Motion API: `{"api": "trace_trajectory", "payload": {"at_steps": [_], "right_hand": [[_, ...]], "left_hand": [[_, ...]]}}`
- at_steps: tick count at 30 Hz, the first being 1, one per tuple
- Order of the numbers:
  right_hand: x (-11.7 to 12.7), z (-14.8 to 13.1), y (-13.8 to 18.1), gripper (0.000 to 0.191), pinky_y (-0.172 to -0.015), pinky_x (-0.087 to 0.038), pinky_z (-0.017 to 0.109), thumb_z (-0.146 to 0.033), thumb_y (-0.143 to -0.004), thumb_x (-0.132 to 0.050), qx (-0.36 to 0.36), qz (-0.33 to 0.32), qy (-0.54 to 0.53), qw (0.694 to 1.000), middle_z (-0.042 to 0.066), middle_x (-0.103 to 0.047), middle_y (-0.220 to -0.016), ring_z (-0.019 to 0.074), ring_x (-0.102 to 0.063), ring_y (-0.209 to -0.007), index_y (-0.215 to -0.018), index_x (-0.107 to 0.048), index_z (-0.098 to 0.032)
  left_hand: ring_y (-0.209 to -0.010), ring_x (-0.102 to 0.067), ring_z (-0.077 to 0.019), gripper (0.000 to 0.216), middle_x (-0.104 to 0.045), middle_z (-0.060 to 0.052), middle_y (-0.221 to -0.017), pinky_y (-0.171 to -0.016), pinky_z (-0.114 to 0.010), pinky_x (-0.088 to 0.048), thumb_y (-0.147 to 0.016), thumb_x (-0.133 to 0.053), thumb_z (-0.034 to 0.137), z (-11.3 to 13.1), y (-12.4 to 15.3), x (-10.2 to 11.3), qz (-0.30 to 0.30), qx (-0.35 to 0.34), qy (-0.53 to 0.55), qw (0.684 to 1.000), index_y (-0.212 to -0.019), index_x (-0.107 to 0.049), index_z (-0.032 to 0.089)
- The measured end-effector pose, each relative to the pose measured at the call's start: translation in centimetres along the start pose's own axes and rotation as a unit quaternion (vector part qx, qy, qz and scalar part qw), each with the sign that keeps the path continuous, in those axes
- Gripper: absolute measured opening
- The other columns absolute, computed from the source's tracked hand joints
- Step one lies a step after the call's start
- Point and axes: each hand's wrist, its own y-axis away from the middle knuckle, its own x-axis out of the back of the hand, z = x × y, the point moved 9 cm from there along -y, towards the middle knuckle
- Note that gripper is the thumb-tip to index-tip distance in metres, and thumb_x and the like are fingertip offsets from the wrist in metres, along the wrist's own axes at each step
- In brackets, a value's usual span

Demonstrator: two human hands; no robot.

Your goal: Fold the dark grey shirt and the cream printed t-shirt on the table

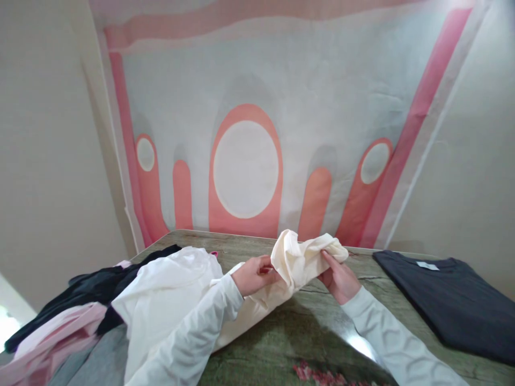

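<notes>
While the left grip (256, 275) and right grip (341, 279) both pinch cream cloth (303, 262), a folded dark shirt (446, 303) lies to their right.

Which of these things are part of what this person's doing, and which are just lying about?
Seemingly part of the job:
- cream fabric garment, held in both hands
- left hand
- right hand

Lying about, in neither hand:
- white cloth garment
- black cloth
- pink cloth
- grey cloth
- folded dark grey T-shirt
</notes>
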Motion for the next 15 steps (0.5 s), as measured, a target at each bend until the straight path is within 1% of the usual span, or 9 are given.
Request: {"api": "trace_trajectory", "payload": {"at_steps": [2,3,4,5,7,9,12,15], "right_hand": [[0.1,-0.8,0.1,0.048,-0.064,-0.053,0.035,-0.04,-0.07,-0.058,0.002,0.005,-0.003,1.0,0.005,-0.066,-0.097,0.0224,-0.063,-0.081,-0.113,-0.049,-0.021],[0.1,-1.1,0.2,0.046,-0.064,-0.053,0.034,-0.04,-0.07,-0.059,0.001,0.006,-0.006,1.0,0.004,-0.066,-0.094,0.0222,-0.063,-0.08,-0.111,-0.05,-0.021],[0.0,-1.5,0.3,0.044,-0.063,-0.053,0.034,-0.039,-0.07,-0.06,-0.001,0.005,-0.012,1.0,0.004,-0.067,-0.092,0.0221,-0.063,-0.08,-0.109,-0.051,-0.021],[-0.2,-1.8,0.4,0.042,-0.063,-0.053,0.033,-0.038,-0.069,-0.061,-0.003,0.002,-0.018,1.0,0.004,-0.067,-0.091,0.0221,-0.063,-0.08,-0.107,-0.052,-0.02],[-0.2,-2.5,0.6,0.039,-0.063,-0.053,0.032,-0.036,-0.069,-0.063,-0.004,0.001,-0.03,1.0,0.004,-0.067,-0.089,0.0218,-0.063,-0.079,-0.103,-0.055,-0.02],[0.2,-3.6,0.6,0.036,-0.063,-0.054,0.03,-0.035,-0.068,-0.063,0.01,0.007,-0.036,0.999,0.004,-0.067,-0.089,0.0211,-0.063,-0.079,-0.1,-0.056,-0.02],[1.9,-5.8,0.2,0.035,-0.063,-0.054,0.029,-0.035,-0.067,-0.064,0.048,0.033,-0.031,0.998,0.005,-0.067,-0.09,0.0211,-0.063,-0.08,-0.097,-0.057,-0.018],[4.2,-8.3,-0.4,0.035,-0.061,-0.054,0.029,-0.035,-0.065,-0.065,0.086,0.08,-0.002,0.993,0.005,-0.068,-0.085,0.022,-0.064,-0.079,-0.094,-0.058,-0.016]], "left_hand": [[-0.097,-0.053,-0.0232,0.057,-0.057,-0.009,-0.106,-0.086,-0.037,-0.038,-0.061,-0.071,0.03,0.5,0.0,-1.4,0.004,-0.016,0.046,0.999,-0.112,-0.05,0.017],[-0.101,-0.051,-0.024,0.067,-0.055,-0.01,-0.109,-0.089,-0.037,-0.036,-0.056,-0.074,0.028,1.0,0.0,-2.1,0.005,-0.026,0.064,0.998,-0.116,-0.046,0.017],[-0.105,-0.048,-0.0246,0.071,-0.054,-0.01,-0.111,-0.091,-0.037,-0.034,-0.053,-0.076,0.026,1.4,0.0,-2.9,0.006,-0.032,0.074,0.997,-0.117,-0.046,0.017],[-0.106,-0.047,-0.0249,0.069,-0.054,-0.009,-0.111,-0.092,-0.036,-0.033,-0.053,-0.076,0.026,1.7,0.0,-3.4,0.012,-0.034,0.084,0.996,-0.115,-0.048,0.017],[-0.102,-0.05,-0.0246,0.05,-0.059,-0.008,-0.104,-0.09,-0.034,-0.036,-0.059,-0.072,0.03,1.5,0.0,-3.8,0.044,-0.014,0.112,0.993,-0.104,-0.055,0.016],[-0.091,-0.056,-0.0227,0.037,-0.063,-0.007,-0.092,-0.081,-0.032,-0.042,-0.065,-0.067,0.034,0.7,-0.1,-3.1,0.094,0.023,0.164,0.982,-0.096,-0.058,0.016],[-0.078,-0.06,-0.0205,0.04,-0.064,-0.006,-0.085,-0.069,-0.029,-0.046,-0.066,-0.065,0.036,0.1,0.0,-0.5,0.173,0.049,0.248,0.952,-0.098,-0.056,0.014],[-0.072,-0.061,-0.0201,0.041,-0.065,-0.007,-0.086,-0.064,-0.028,-0.048,-0.065,-0.064,0.035,1.0,0.4,2.5,0.233,0.039,0.291,0.927,-0.1,-0.055,0.014]]}}
